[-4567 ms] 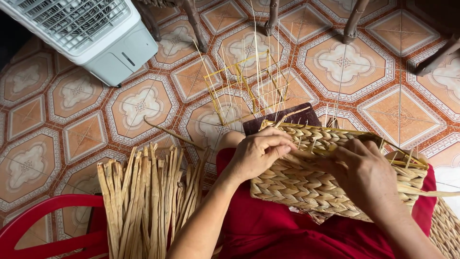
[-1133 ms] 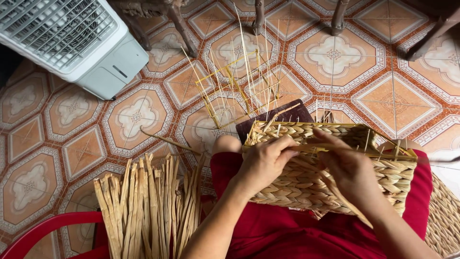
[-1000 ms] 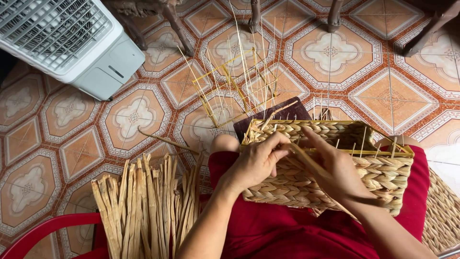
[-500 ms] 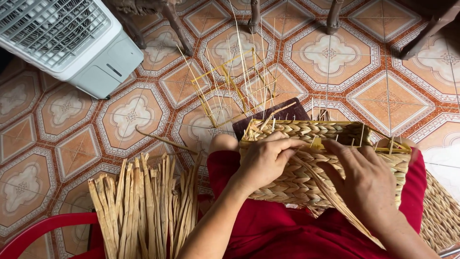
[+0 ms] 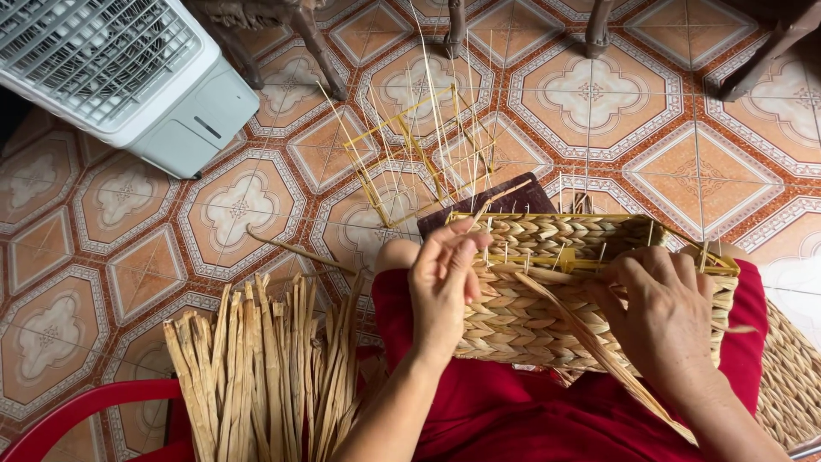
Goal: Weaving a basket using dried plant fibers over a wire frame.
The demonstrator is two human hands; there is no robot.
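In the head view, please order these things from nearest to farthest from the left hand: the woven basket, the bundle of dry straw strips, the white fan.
1. woven basket: touching the left hand, on the lap.
2. bundle of dry straw strips: just left of that arm, lower down.
3. white fan: farthest, on the floor at upper left.

Home floor workspace: patterned floor tiles (image 5: 256, 205), air cooler (image 5: 120, 77), chair legs (image 5: 316, 43).

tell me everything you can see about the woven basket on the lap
The woven basket is rectangular, plaited from pale tan dried straw in braided rows, unfinished, with thin stakes sticking up at the rim. It rests on the red-clothed lap, its side facing the camera. The left hand grips its left end; the right hand presses a loose strand against it.
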